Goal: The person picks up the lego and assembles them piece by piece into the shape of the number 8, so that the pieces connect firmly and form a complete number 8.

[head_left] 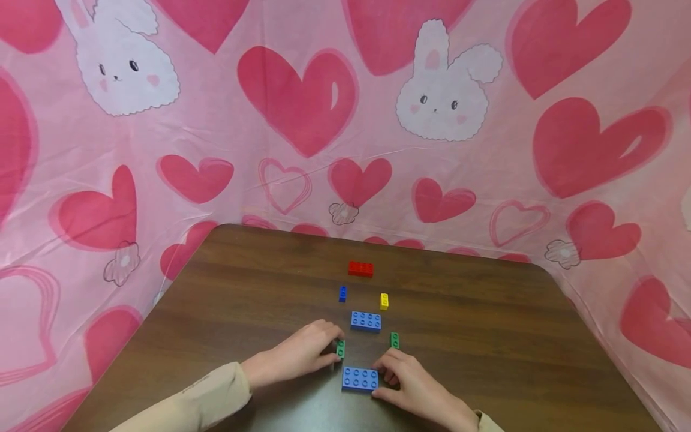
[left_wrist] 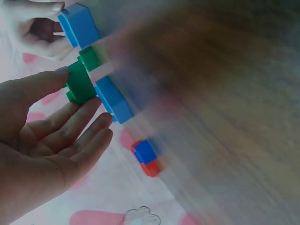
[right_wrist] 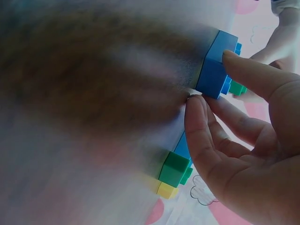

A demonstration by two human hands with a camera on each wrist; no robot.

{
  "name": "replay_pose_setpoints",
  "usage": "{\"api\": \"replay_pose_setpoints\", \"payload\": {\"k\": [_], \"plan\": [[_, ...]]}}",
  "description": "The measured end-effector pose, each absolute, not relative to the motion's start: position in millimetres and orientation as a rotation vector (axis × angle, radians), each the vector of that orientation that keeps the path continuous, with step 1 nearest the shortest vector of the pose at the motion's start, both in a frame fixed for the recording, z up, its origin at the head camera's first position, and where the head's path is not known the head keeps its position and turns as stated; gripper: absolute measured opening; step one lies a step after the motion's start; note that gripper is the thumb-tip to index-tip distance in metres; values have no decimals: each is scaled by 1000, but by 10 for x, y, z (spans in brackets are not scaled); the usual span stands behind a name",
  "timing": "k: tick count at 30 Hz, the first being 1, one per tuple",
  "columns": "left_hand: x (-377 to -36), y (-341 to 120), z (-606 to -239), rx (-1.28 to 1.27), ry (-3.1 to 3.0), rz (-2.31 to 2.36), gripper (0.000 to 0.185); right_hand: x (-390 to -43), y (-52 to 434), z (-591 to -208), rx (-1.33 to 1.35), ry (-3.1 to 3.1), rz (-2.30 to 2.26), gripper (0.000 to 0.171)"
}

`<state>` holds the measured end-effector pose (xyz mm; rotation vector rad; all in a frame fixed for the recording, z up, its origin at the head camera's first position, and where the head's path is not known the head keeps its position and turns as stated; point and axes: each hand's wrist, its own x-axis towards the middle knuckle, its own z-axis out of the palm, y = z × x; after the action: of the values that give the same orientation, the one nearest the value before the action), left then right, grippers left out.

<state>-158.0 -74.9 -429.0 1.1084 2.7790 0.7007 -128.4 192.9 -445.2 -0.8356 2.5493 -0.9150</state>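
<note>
On the brown table (head_left: pixel 486 336), my left hand (head_left: pixel 333 351) pinches a small green brick (head_left: pixel 341 348) between thumb and fingers; the left wrist view shows that green brick (left_wrist: pixel 79 84) close up in the left hand (left_wrist: pixel 75 96). My right hand (head_left: pixel 381 379) grips the right end of a blue 2x4 brick (head_left: pixel 360 378) lying at the table's near edge. In the right wrist view the right hand (right_wrist: pixel 210 82) has its thumb and forefinger on that blue brick (right_wrist: pixel 214 65).
Further out lie a second blue 2x4 brick (head_left: pixel 366 321), another green brick (head_left: pixel 394 340), a yellow brick (head_left: pixel 384 301), a small blue brick (head_left: pixel 342 293) and a red brick (head_left: pixel 360 269). A pink heart-and-bunny cloth (head_left: pixel 302 120) surrounds the table.
</note>
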Motion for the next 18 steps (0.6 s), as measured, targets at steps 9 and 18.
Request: {"api": "replay_pose_setpoints", "payload": {"k": [9, 18], "plan": [[-1484, -697, -4237, 1174, 2729, 697, 27, -1288, 1934, -4470, -855, 2562, -916, 33], [-1431, -688, -4225, 1193, 2719, 683, 26, -1277, 1936, -4484, -873, 2579, -920, 32]]}}
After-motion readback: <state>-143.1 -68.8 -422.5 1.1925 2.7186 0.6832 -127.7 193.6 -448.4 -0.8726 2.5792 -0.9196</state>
